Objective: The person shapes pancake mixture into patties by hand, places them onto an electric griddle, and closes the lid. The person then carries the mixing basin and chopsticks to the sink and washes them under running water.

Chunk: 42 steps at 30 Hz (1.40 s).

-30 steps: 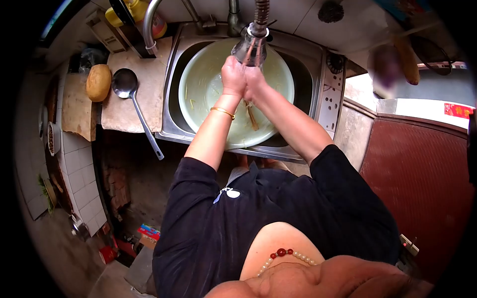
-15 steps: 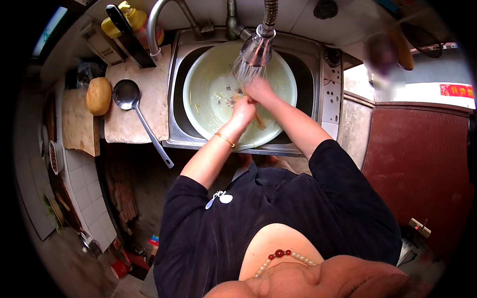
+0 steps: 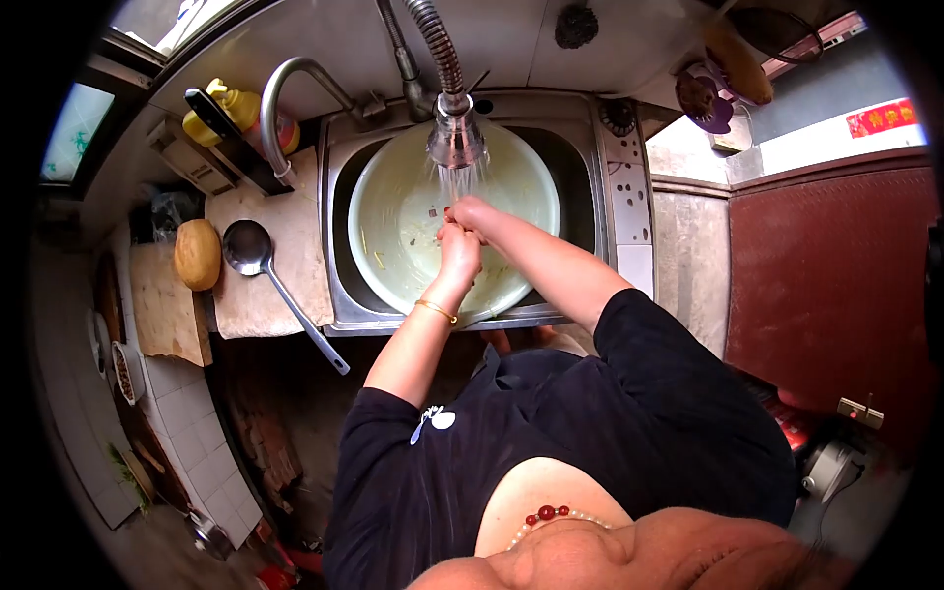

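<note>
My left hand [image 3: 458, 248] and my right hand [image 3: 476, 217] are closed together over a pale green basin [image 3: 532, 177] in the sink. They grip thin brown sticks that look like chopsticks, now almost wholly covered by the fingers. Water sprays from the metal faucet head [image 3: 456, 140] just above, falling by my right hand. Small dark bits and yellowish shreds lie in the basin. A gold bangle circles my left wrist.
Left of the sink, a ladle [image 3: 248, 248] lies on a worn board, its handle past the front edge. Beside it sits a yellow oval fruit or gourd [image 3: 198, 255]. A knife [image 3: 211, 113] stands in a block near a yellow bottle [image 3: 234, 103]. A curved second tap [image 3: 278, 108] rises at the sink's left.
The view has shifted, so the sink sits lower in it. My hands have drawn close together, and the brown stick ends that jutted below them are mostly out of sight. Water keeps running.
</note>
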Motion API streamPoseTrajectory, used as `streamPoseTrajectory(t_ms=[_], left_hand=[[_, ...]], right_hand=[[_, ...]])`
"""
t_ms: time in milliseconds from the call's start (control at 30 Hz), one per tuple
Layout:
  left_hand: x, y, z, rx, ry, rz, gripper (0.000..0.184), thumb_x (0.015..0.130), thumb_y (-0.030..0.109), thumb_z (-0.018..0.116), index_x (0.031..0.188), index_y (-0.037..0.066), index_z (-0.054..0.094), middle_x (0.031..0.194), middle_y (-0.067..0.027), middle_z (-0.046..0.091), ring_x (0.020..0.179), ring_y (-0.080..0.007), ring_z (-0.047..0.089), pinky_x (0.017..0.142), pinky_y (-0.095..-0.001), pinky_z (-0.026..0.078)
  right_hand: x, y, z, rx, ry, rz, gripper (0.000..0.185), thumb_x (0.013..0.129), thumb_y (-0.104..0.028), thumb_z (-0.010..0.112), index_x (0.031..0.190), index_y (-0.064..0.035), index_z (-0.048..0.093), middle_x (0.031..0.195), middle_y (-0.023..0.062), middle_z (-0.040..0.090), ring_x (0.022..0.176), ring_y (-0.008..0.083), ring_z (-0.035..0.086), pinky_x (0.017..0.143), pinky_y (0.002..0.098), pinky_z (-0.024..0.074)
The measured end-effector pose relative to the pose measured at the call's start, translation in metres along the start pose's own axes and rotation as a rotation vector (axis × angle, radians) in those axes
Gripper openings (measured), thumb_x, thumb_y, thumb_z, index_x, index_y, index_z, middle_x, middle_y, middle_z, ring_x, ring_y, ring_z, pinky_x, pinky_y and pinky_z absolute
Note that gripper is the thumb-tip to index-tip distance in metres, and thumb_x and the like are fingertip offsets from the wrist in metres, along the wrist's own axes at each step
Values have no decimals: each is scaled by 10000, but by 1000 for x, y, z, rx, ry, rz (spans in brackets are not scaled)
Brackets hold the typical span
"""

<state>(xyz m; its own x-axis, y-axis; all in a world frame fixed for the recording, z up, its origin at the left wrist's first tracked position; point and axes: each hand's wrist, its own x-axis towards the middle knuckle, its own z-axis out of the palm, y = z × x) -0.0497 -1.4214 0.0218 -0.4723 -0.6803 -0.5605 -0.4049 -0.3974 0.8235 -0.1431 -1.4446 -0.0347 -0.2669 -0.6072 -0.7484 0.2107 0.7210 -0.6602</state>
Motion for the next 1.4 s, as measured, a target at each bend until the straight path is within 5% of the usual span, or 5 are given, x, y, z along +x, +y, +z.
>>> streamPoseTrajectory(t_ms=[467, 700, 800, 1033, 1400], left_hand=[[-104, 38, -25, -316, -316, -305, 122, 887, 169, 395, 861, 58, 438, 584, -1, 392, 403, -81, 329, 334, -229, 279], [-76, 26, -33, -484, -232, -220, 155, 902, 191, 370, 882, 58, 448, 571, 6, 372, 405, -67, 296, 348, -210, 246], [-66, 25, -30, -455, -201, -205, 157, 897, 196, 369, 834, 69, 436, 549, 18, 357, 391, -63, 282, 343, -208, 234], [-96, 32, -12, -378, -197, -222, 163, 898, 198, 359, 775, 102, 406, 513, 47, 308, 368, -55, 234, 321, -205, 188], [-84, 42, -25, -440, -220, -220, 160, 902, 192, 361, 782, 96, 405, 494, 59, 277, 355, -45, 213, 310, -192, 170]], right_hand=[[13, -52, -77, 998, 1, -82, 215, 828, -86, 270, 683, -55, 426, 515, -8, 311, 374, 88, 257, 335, 216, 215], [-63, -55, -20, 935, -102, -60, 238, 888, -206, 308, 802, -58, 474, 639, 78, 491, 474, 197, 477, 430, 319, 442], [-53, -25, 1, 919, -353, -134, 241, 884, -203, 295, 793, -47, 455, 588, 59, 435, 427, 148, 400, 359, 286, 359], [-49, -57, -30, 854, 9, -178, 202, 856, -116, 353, 662, -67, 380, 507, 3, 318, 353, 96, 250, 302, 231, 202], [-44, -32, -4, 840, -234, -275, 139, 815, -109, 418, 684, -67, 435, 530, 46, 416, 377, 144, 395, 310, 279, 292]])
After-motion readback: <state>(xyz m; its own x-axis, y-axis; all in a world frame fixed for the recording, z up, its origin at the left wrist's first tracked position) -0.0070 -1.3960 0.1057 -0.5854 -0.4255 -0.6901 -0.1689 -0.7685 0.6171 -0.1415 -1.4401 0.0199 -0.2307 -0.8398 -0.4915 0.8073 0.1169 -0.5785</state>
